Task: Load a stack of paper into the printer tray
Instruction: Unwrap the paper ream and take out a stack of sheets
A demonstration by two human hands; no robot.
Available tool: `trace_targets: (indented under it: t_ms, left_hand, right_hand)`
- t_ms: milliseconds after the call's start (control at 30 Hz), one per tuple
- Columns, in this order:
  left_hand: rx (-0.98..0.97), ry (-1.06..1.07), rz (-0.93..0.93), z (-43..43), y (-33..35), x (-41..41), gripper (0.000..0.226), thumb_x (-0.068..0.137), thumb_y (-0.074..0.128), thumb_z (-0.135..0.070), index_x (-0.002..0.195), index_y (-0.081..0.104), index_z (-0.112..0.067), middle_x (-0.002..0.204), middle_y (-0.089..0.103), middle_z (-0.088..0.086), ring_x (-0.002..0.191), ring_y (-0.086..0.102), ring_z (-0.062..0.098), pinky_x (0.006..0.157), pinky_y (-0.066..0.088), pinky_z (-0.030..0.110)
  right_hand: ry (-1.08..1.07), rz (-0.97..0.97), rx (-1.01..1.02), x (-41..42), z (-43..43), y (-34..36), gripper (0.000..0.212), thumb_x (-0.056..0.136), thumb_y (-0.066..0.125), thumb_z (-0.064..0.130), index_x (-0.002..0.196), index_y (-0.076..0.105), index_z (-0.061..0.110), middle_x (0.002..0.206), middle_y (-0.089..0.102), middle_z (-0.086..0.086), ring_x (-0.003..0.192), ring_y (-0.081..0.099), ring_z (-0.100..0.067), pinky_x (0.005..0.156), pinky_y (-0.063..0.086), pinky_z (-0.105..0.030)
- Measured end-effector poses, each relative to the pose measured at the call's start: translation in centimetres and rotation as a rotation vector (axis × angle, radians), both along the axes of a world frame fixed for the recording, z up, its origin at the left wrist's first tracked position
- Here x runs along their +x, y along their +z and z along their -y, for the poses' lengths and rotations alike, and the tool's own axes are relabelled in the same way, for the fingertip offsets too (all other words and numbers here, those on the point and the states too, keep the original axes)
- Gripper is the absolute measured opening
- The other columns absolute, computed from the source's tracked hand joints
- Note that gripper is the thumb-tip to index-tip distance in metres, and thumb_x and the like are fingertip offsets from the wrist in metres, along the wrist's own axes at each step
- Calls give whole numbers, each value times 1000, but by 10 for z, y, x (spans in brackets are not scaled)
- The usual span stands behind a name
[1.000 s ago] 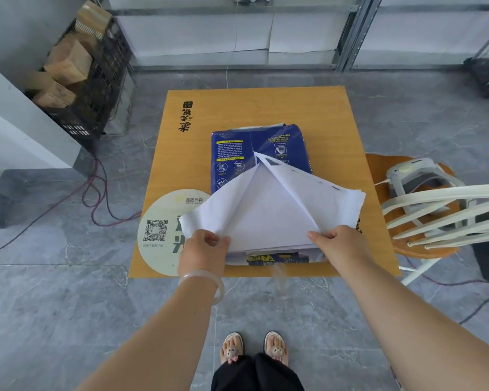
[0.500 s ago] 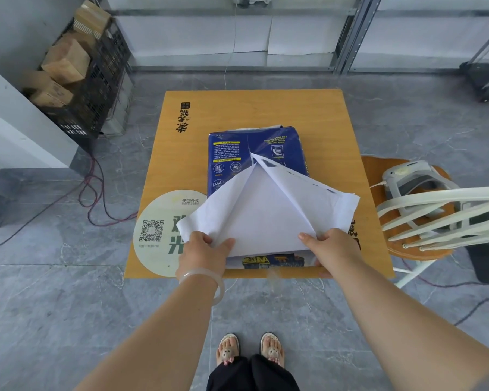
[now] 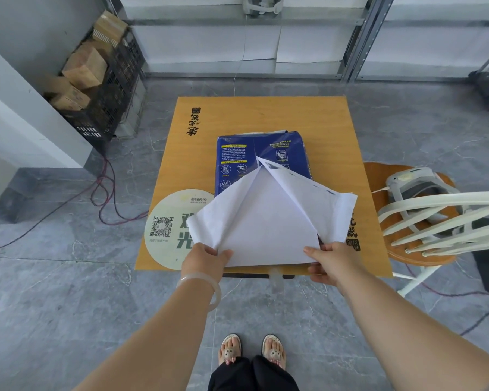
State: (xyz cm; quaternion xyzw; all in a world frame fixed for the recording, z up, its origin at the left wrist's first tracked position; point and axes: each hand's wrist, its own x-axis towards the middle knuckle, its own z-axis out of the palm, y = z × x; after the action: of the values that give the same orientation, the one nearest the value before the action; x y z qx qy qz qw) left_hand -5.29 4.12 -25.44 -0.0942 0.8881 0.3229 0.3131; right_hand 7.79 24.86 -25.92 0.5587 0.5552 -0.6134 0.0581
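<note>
A blue ream of paper [image 3: 261, 153] lies in the middle of the wooden table [image 3: 266, 114]. Its near end is torn open, and the wrapper's white inner flaps [image 3: 333, 210] spread to the left and right. Between the flaps shows the white paper stack [image 3: 266, 230], whose near edge reaches the table's front edge. My left hand [image 3: 203, 261] pinches the stack's near left corner, thumb on top. My right hand [image 3: 333, 263] grips the near right corner the same way. No printer or tray is in view.
A round QR-code sticker [image 3: 167, 227] marks the table's near left corner. To the right a white-backed chair [image 3: 435, 215] carries a grey device [image 3: 415, 184]. A black crate of cardboard boxes [image 3: 105, 80] stands far left, with red cables [image 3: 108, 198] on the floor.
Both hands have shifted from the spread flaps to the near corners of the stack. The white paper now covers the label that showed at the ream's near end.
</note>
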Motion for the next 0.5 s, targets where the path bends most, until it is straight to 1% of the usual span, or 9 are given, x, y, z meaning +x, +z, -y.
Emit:
trace_targets:
  t_ms: [67, 100, 167, 233, 300, 400, 500]
  left_hand:
    - [37, 62, 16, 1, -2, 1, 28, 79, 67, -36, 93, 52, -17, 79, 60, 2, 69, 57, 22, 61, 46, 29]
    - [51, 80, 27, 1, -3, 2, 27, 79, 67, -36, 93, 52, -18, 80, 60, 2, 73, 61, 25, 67, 51, 33]
    - [81, 102, 41, 3, -4, 2, 27, 79, 68, -35, 93, 52, -18, 80, 60, 1, 78, 65, 28, 76, 55, 37]
    - [132, 140, 51, 6, -5, -2, 28, 78, 70, -34, 92, 54, -16, 75, 61, 2, 71, 63, 26, 80, 58, 41]
    - [192, 179, 84, 9, -6, -4, 28, 78, 73, -30, 93, 56, -13, 71, 63, 4, 66, 61, 24, 76, 59, 40]
    - [244, 192, 128, 11, -5, -2, 22, 80, 73, -25, 90, 58, -14, 68, 63, 4, 65, 58, 20, 58, 52, 30]
    - [280, 195, 127, 13, -5, 0, 17, 80, 73, -21, 84, 57, -15, 70, 63, 4, 63, 58, 17, 56, 51, 29]
  right_hand:
    - [-29, -29, -48, 1, 1, 0, 35, 82, 73, 19, 107, 56, 2, 96, 66, -13, 73, 70, -24, 60, 58, -38]
    - [-50, -43, -74, 2, 2, -1, 36, 84, 71, 18, 111, 55, 1, 101, 65, -13, 77, 71, -26, 61, 59, -38]
    - [-87, -71, -120, 2, 3, 0, 36, 86, 68, 14, 115, 52, 0, 104, 63, -12, 79, 71, -27, 63, 59, -40]
    - [-104, -90, -148, 2, 2, 1, 38, 86, 67, 12, 118, 51, 0, 109, 62, -13, 79, 70, -27, 62, 60, -40]
    - [-88, -91, -157, 2, 1, 2, 40, 86, 68, 12, 120, 51, -1, 112, 62, -16, 78, 70, -27, 61, 61, -39]
    - [-66, -84, -159, 3, -1, 3, 39, 86, 67, 12, 119, 50, -1, 108, 63, -18, 78, 70, -28, 65, 61, -41]
    - [-51, -80, -183, 6, -1, 5, 36, 87, 66, 11, 117, 51, -1, 101, 65, -18, 74, 70, -27, 61, 61, -39]
